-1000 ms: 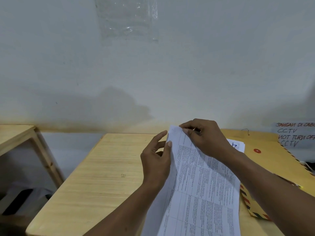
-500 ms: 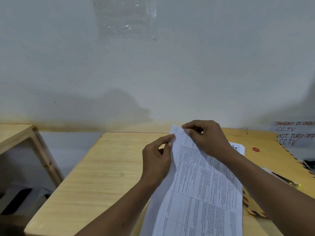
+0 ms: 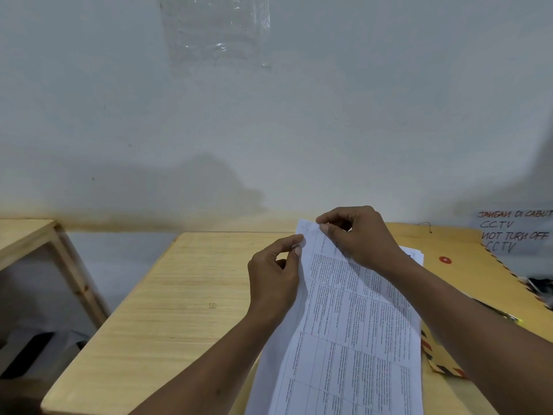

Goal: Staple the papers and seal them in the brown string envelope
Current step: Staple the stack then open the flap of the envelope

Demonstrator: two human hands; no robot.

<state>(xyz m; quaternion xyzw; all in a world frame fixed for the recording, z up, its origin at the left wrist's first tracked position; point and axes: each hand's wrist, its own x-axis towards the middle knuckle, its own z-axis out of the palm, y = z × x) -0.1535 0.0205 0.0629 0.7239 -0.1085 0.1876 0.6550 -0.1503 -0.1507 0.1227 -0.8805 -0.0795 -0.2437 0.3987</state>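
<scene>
From my head camera, both my forearms reach in from 6 o'clock and meet over the papers [image 3: 353, 339]. My left hand [image 3: 275, 274] has its back to me, fingers curled, and the thumb and forefinger pinch the left edge of the papers just below the far corner. My right hand [image 3: 362, 235] arches over the far end at 12 o'clock of the sheets, knuckles up, its curled fingertips nipping the top edge. The two hands sit close together, not quite touching.

The papers run from my hands down to 6 o'clock, print side up, above the wooden surface [image 3: 179, 295]. The brown envelope [image 3: 466, 265] lies flat at 3 o'clock of them, with its red disc [image 3: 445, 260] showing and a bit of string [image 3: 426, 226] at its far edge.

The near end of the papers is cut off by the bottom of the frame, and the print is too fine to read. My right forearm covers much of the envelope. Past that arm, at 3 o'clock, a thin yellow-tipped object [image 3: 502, 314] pokes out; I cannot tell what it is. A tiny mark [image 3: 212, 305] on the surface at 9 o'clock of the papers is too small to make out.
</scene>
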